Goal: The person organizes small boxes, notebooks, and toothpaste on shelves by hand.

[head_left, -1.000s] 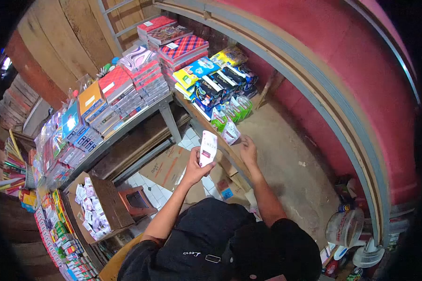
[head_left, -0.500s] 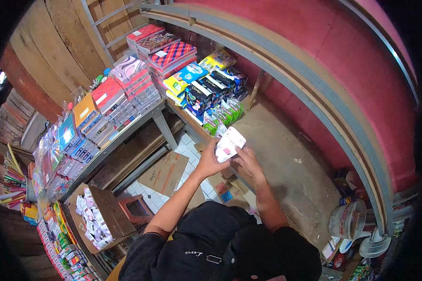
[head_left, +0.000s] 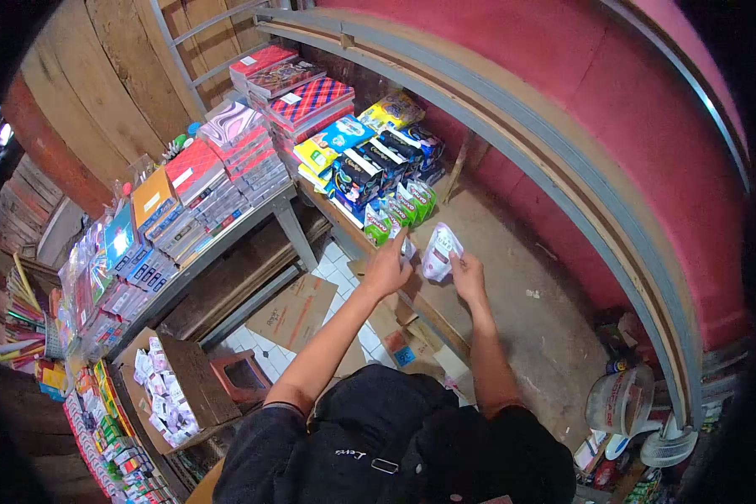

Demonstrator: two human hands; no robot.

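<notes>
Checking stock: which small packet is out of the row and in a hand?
The white-and-pink packet in the right hand, apart from the rest; the green packets stand side by side in their row.

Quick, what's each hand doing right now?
Left hand: open, reaching at the row of green-and-white packets.
Right hand: closed on a white-and-pink plastic packet.

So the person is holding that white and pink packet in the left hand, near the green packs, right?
No: the white and pink packet is in the right hand, near the green packs; the left hand is beside it. The head view shows this.
</notes>
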